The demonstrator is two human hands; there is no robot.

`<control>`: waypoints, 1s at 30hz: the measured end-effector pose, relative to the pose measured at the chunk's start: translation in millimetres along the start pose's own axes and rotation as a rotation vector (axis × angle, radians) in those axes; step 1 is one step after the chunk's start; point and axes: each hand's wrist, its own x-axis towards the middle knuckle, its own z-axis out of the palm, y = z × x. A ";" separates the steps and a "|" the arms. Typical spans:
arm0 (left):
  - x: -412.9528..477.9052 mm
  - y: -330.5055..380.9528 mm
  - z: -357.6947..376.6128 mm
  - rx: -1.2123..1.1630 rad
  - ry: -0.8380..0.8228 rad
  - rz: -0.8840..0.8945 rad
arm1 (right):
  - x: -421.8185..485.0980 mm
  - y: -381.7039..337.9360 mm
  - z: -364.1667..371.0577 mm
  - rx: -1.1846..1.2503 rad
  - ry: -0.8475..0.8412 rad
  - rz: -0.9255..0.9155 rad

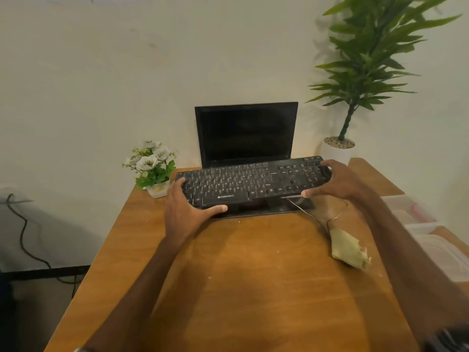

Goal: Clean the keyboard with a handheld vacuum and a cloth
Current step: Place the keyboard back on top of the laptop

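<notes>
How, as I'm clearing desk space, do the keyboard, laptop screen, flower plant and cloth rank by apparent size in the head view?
1. keyboard and laptop screen: too alike to rank; keyboard wider, screen taller, farther.
2. flower plant.
3. cloth, though nearer the camera.

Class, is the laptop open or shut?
Open: the laptop has its lid upright behind the keyboard, dark screen facing us.

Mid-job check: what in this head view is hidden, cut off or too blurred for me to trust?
Head view only:
1. Laptop deck: mostly covered by the keyboard held in the left hand and right hand.
2. Dark object, bottom right corner: cut by the frame edge and blurred; vacuum or not, cannot tell.
3. Dust on keys: too small.
4. Clear containers at right: blurred, contents unreadable.
</notes>
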 end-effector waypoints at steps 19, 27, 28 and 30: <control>92.9 -39.5 68.3 0.116 -0.230 -0.098 | 117.1 29.1 66.0 0.060 0.043 0.062; 102.7 -38.0 74.8 0.193 -0.220 -0.131 | 106.2 30.4 81.5 0.166 0.236 0.058; 99.3 -38.0 76.1 0.188 -0.198 -0.128 | 102.3 32.2 84.4 0.171 0.270 0.068; 88.1 -35.8 78.7 0.198 -0.144 -0.109 | 88.3 33.1 88.5 0.173 0.330 0.056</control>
